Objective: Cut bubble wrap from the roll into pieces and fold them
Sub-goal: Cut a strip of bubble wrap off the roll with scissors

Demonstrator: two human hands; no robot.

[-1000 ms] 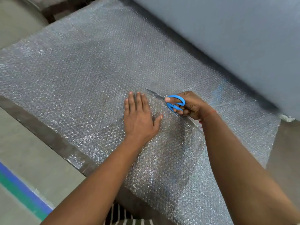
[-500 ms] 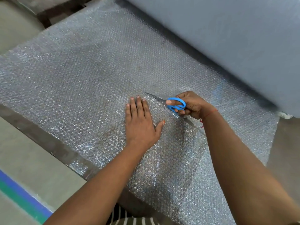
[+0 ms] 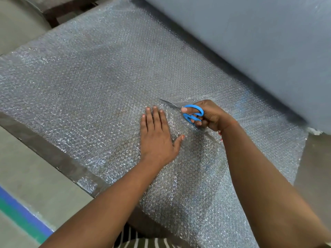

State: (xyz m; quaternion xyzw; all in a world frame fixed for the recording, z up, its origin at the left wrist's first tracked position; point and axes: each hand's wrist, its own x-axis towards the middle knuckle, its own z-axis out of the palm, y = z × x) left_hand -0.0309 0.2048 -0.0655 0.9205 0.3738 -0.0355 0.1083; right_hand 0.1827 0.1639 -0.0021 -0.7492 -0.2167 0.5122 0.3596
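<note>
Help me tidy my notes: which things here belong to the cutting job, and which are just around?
In the job:
bubble wrap sheet
roll
blue-handled scissors, gripped by the right hand
left hand, pressing the sheet flat

Just around:
blue and green floor stripe
dark table edge

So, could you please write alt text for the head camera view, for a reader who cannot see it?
A right hand holds blue-handled scissors, cutting a clear bubble wrap sheet spread on a table, while the left hand presses it flat beside the blades. A large grey roll lies behind.
</note>
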